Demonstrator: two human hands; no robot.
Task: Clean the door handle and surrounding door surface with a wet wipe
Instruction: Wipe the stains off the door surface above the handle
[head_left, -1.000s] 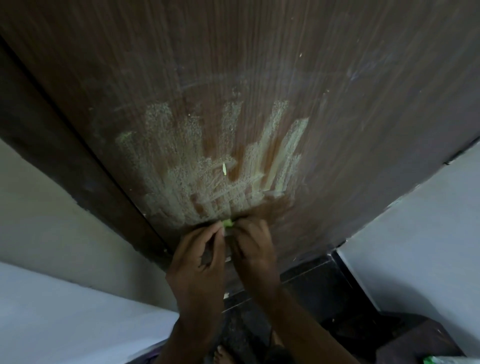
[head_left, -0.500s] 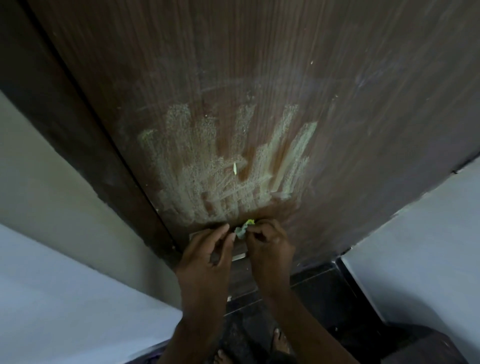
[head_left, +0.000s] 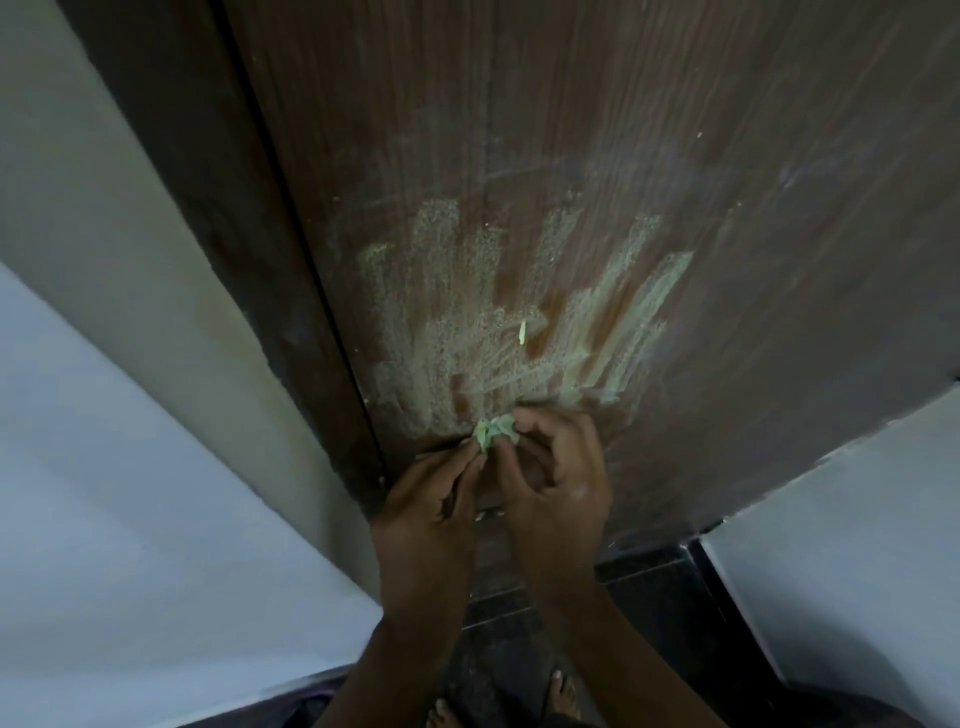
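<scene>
- The pale wall (head_left: 104, 322) and dark door frame (head_left: 218, 218) stand at the far left; the frame meets the wooden door (head_left: 675, 156) along a narrow seam just beside the work. Risk: loosened green grime could be pushed into that seam, where a wipe hardly reaches.
- The left hand (head_left: 431, 512) has thumb and fingertips closed in a pinch on the lower edge of the wet wipe (head_left: 493, 430). The door handle itself is hidden behind the two hands — I cannot tell its state.
- The wipe is a small, crumpled, green-stained wad held between both hands, just off the door below the smear. So bunched and soiled, it will likely spread residue rather than lift it unless a clean face is turned out; pulled hard, it may tear.
- The pale green smear (head_left: 519, 322) streaks the door above the hands, with a small green fleck (head_left: 522, 331) stuck in it. Such shreds may keep shedding and drying on.
- The right hand (head_left: 558, 483) pinches the wipe's upper edge with curled fingers — a slack grip here could drop the wad onto the dark floor (head_left: 670, 587), near the bare toes (head_left: 561, 686).
</scene>
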